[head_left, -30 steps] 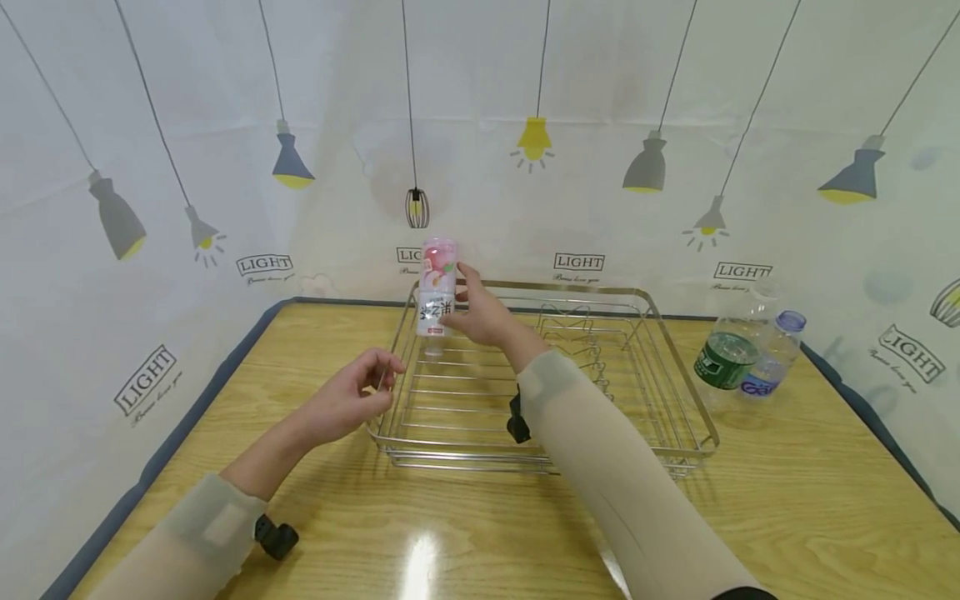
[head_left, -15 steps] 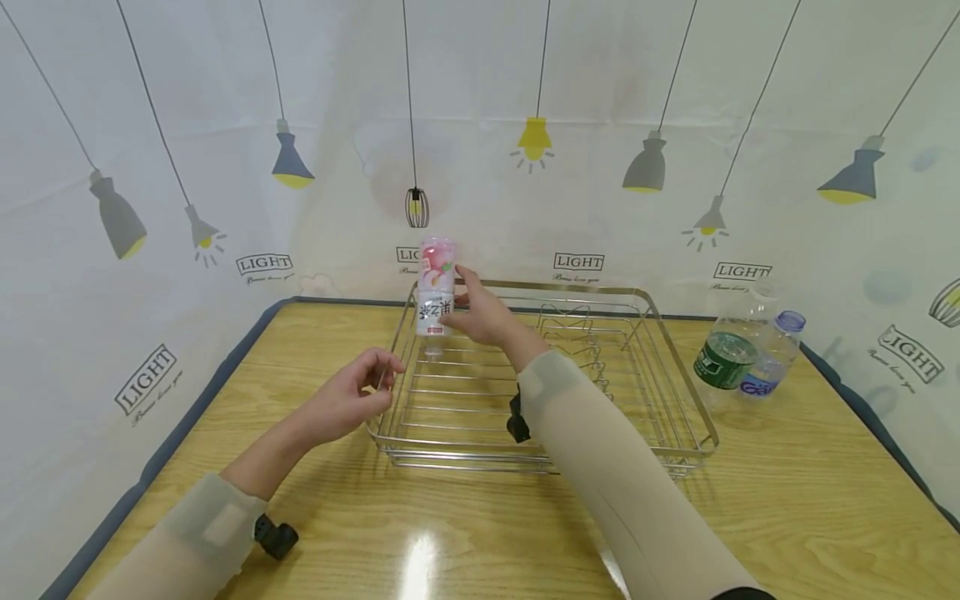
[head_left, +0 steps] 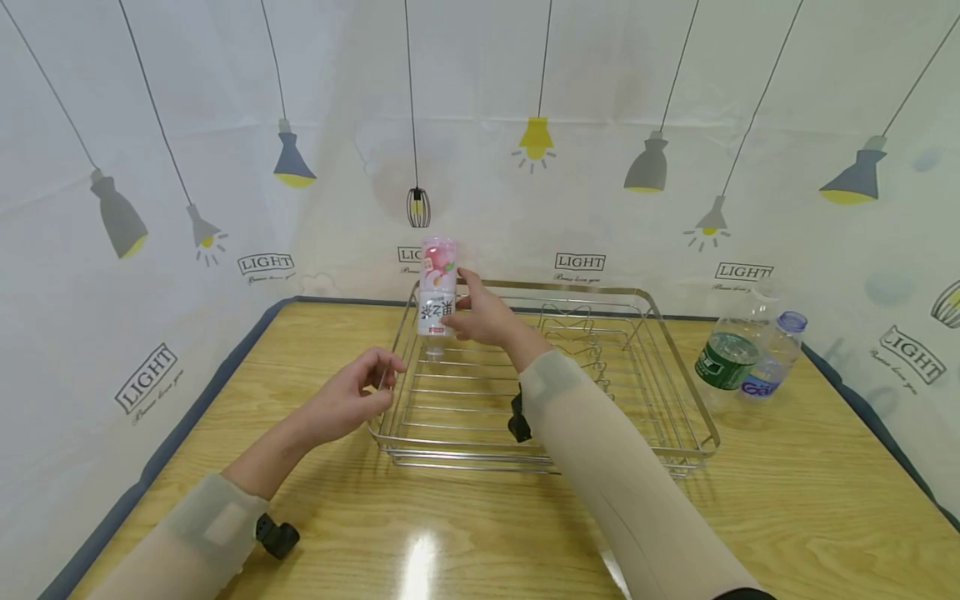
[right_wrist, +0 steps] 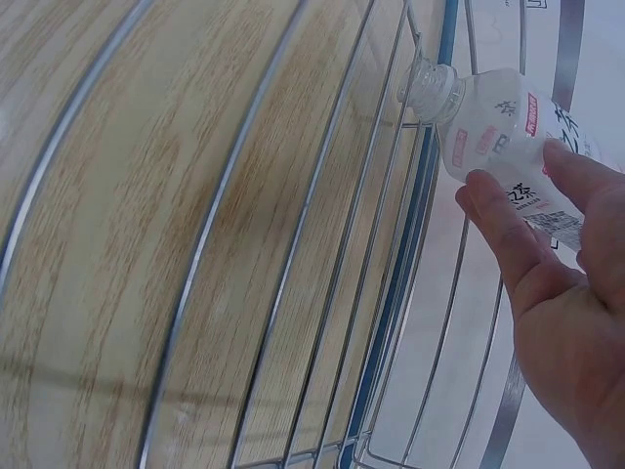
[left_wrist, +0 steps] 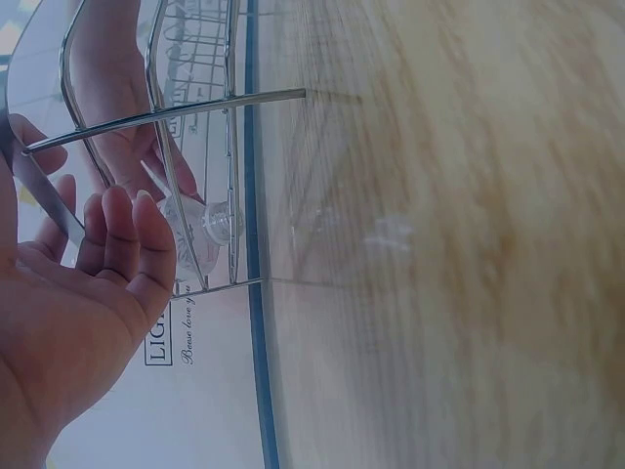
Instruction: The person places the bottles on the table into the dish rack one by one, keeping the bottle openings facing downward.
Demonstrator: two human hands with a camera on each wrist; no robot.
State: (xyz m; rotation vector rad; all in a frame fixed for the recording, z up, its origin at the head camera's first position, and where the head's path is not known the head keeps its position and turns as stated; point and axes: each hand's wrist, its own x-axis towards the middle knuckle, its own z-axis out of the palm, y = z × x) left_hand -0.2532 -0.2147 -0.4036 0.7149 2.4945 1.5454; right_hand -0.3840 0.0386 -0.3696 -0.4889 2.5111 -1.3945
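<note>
An upside-down plastic drink bottle (head_left: 437,287) with a pink-and-white peach label stands at the back left of the wire dish rack (head_left: 465,407). My right hand (head_left: 486,315) holds its side between thumb and fingers. In the right wrist view the clear neck (right_wrist: 430,90) points down at the rack's bars, and one fingertip (right_wrist: 479,181) lies against the label. My left hand (head_left: 348,396) hangs at the rack's left rim, its fingers loosely curled and their tips overlapping the rim. From the left wrist, those fingers (left_wrist: 122,234) show nothing in the palm.
Two more plastic bottles stand right of the rack: one with a green label (head_left: 726,360), one with a purple cap (head_left: 791,322). The rack sits on a wooden table (head_left: 337,533). A lamp-patterned curtain (head_left: 487,208) rises directly behind it.
</note>
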